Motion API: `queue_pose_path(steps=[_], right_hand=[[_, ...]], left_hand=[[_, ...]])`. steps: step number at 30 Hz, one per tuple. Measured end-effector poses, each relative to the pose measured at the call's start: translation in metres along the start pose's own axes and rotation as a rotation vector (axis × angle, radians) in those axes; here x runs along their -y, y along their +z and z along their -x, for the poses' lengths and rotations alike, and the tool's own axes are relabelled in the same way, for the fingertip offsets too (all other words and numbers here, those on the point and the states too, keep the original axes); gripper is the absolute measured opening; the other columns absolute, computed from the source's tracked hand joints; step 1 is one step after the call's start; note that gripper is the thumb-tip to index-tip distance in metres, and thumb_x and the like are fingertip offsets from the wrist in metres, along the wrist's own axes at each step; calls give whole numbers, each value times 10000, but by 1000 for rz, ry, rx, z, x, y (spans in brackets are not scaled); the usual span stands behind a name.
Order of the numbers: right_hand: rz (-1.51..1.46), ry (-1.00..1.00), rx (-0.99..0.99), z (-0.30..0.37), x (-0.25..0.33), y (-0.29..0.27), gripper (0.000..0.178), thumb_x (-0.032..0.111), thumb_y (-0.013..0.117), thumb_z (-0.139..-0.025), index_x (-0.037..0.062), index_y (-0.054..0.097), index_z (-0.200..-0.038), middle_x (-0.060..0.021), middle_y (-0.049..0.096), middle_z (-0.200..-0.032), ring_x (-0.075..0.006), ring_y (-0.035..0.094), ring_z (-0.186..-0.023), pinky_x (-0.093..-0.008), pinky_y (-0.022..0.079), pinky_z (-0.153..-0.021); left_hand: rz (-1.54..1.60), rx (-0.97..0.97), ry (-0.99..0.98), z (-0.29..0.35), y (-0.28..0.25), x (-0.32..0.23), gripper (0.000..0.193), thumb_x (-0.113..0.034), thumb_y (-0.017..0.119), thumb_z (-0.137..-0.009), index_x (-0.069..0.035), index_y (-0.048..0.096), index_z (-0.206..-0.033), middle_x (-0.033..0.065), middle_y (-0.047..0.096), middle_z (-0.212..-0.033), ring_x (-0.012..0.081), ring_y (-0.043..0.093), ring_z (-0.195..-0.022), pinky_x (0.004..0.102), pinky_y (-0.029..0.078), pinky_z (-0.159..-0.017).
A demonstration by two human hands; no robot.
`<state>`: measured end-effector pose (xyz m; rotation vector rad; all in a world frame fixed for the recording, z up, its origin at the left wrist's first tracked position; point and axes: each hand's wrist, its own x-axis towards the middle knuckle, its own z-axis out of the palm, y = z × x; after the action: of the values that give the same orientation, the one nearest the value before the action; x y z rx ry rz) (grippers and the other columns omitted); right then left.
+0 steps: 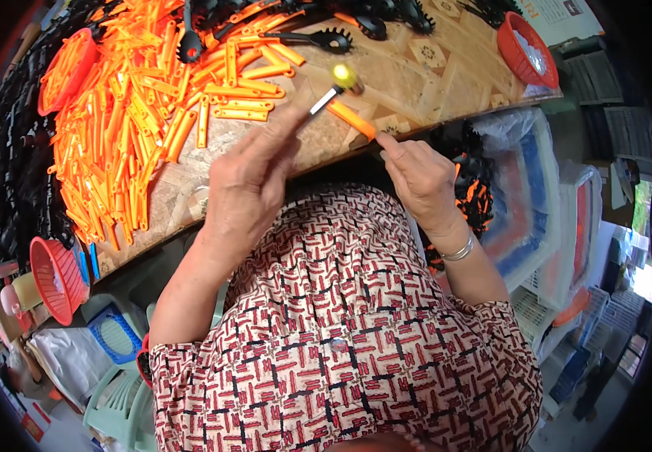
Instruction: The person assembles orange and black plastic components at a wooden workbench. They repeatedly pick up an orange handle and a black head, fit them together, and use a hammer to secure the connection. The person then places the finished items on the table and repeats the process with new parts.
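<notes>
Two hands work a small hammer and an orange plastic strip at the edge of a tabletop.

Just above the middle of the frame, the left hand point(247, 177) is closed around the pale handle of a small hammer point(335, 87), whose yellow head is raised over the tabletop point(416, 83). The right hand point(420, 181), a silver bangle point(458, 250) on its wrist, pinches the near end of an orange strip point(352, 119) that lies slanted on the tabletop edge, just below the hammer head. A large heap of orange strips point(137, 113) fills the upper left, black slotted spoons point(318, 39) lie along the top, and a red basket point(525, 49) sits at upper right.
</notes>
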<state>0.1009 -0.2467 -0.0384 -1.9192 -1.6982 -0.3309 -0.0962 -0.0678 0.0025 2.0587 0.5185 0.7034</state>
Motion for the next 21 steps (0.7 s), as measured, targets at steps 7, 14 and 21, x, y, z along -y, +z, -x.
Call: queue_pose_path(steps=[7, 14, 21], right_hand=[[97, -14, 2, 22, 16, -1, 428, 2, 728, -760, -8, 704, -1188, -42, 505, -716, -198, 544, -631, -335, 448, -556], [99, 29, -7, 10, 24, 13, 440, 2, 724, -753, 3, 706, -1193, -43, 474, -696, -206, 540, -627, -343, 456, -561], [-42, 17, 53, 5, 1, -4, 344, 44, 743, -830, 46, 712, -1173, -52, 574, -738, -219, 585, -654, -353, 475, -582]], left_hand=[[-199, 156, -35, 15, 4, 3, 438, 21, 664, -935, -141, 673, -1341, 139, 623, -812, 211, 617, -678, 294, 502, -680], [-223, -32, 123, 12, 1, -10, 472, 7, 676, -920, -201, 671, -1343, 151, 633, -824, 248, 644, -651, 360, 500, -595], [-254, 45, -29, 6, -5, 0, 433, -25, 657, -952, -145, 651, -1368, 95, 614, -770, 176, 592, -617, 335, 498, -601]])
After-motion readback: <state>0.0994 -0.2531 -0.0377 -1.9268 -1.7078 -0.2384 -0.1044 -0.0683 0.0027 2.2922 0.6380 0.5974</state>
